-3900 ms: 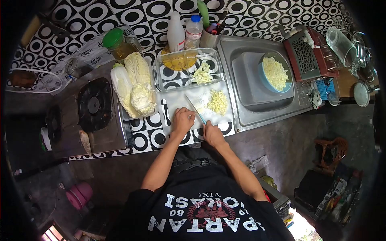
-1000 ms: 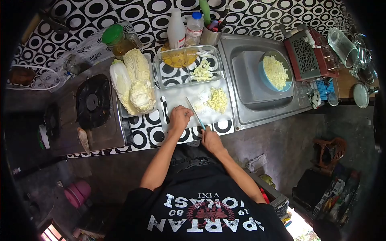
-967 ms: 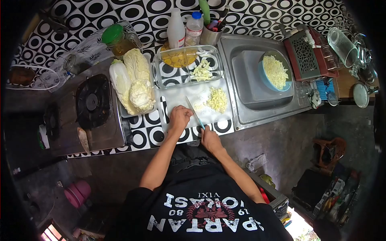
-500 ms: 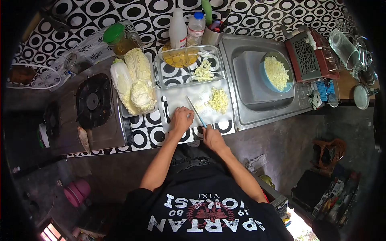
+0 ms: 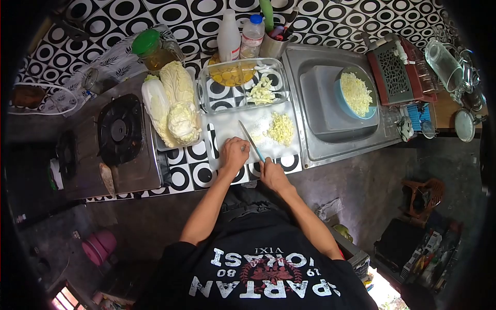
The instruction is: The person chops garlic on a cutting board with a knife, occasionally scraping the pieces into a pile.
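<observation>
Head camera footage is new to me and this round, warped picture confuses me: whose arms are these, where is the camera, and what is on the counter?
The camera sits on the person's head and looks down, so both arms are their own. The right hand has its grip on a knife, blade over a white cutting board. The left hand presses down on the board beside the blade; what it holds is hidden. A pile of chopped pieces lies on the board. Behind it are napa cabbages and a glass dish; a blue bowl sits in the sink.
</observation>
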Demonstrator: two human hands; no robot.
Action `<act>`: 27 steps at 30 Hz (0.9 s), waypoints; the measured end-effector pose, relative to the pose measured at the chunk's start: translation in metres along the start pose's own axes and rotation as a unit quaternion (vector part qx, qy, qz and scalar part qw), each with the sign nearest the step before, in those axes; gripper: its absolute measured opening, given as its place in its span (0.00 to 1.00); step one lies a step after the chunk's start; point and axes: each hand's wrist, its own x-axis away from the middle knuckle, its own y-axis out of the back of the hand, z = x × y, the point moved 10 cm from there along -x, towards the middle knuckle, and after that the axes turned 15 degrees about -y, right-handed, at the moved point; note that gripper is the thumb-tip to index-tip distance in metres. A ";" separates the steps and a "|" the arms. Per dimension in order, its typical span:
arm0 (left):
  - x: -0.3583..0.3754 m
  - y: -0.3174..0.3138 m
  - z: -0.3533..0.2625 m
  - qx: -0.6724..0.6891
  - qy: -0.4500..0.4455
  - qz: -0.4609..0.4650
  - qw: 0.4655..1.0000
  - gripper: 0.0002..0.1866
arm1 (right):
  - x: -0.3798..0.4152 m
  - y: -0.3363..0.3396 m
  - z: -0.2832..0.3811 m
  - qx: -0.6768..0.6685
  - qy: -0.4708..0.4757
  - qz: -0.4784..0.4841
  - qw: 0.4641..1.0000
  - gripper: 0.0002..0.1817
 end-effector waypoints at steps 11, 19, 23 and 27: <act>0.000 0.005 0.002 0.041 0.027 -0.031 0.998 0.03 | -0.001 -0.006 -0.005 -0.016 -0.005 -0.030 0.999 0.16; -0.001 0.002 0.004 0.027 0.006 -0.030 0.999 0.03 | 0.013 0.003 -0.009 -0.014 0.004 -0.014 1.000 0.16; -0.002 0.002 0.004 0.018 -0.014 -0.035 0.999 0.03 | 0.015 -0.007 -0.019 -0.023 -0.015 -0.027 0.999 0.16; 0.000 -0.001 0.004 0.009 -0.022 -0.023 0.999 0.04 | -0.004 -0.010 -0.009 -0.028 0.000 -0.030 0.999 0.16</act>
